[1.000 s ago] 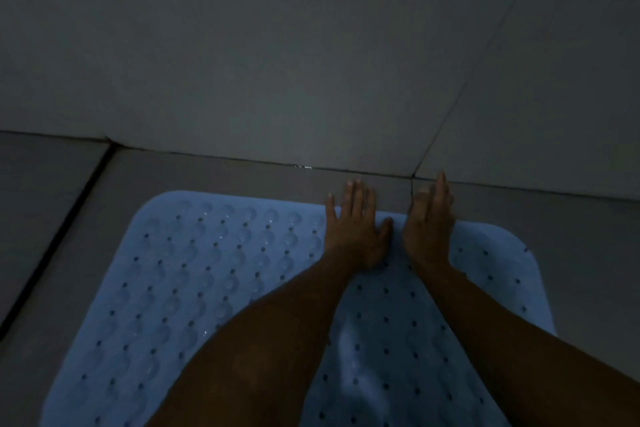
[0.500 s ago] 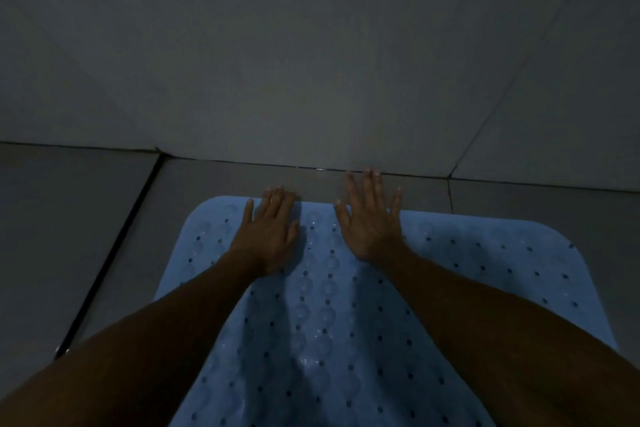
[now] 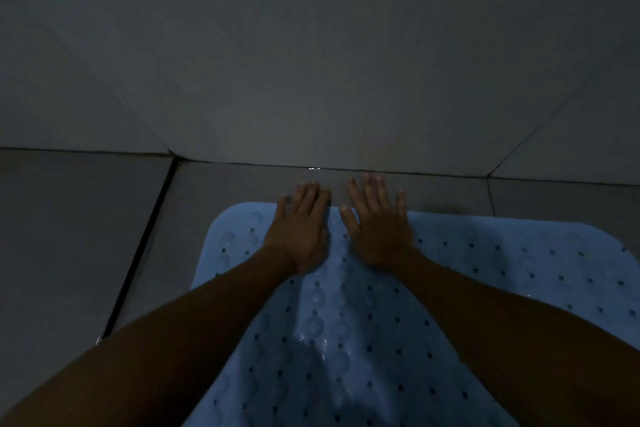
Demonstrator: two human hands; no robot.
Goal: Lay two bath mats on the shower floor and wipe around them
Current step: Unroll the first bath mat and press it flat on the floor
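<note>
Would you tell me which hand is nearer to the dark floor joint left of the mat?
Left. The left hand lies nearer the dark joint; the right hand rests farther right.

Two bare forearms reach forward from the bottom corners of the frame, converging toward the middle. The left hand (image 3: 301, 229) lies palm down, fingers (image 3: 310, 194) straight and close together. Just beside it, the right hand (image 3: 377, 225) lies flat, fingers spread.
</note>
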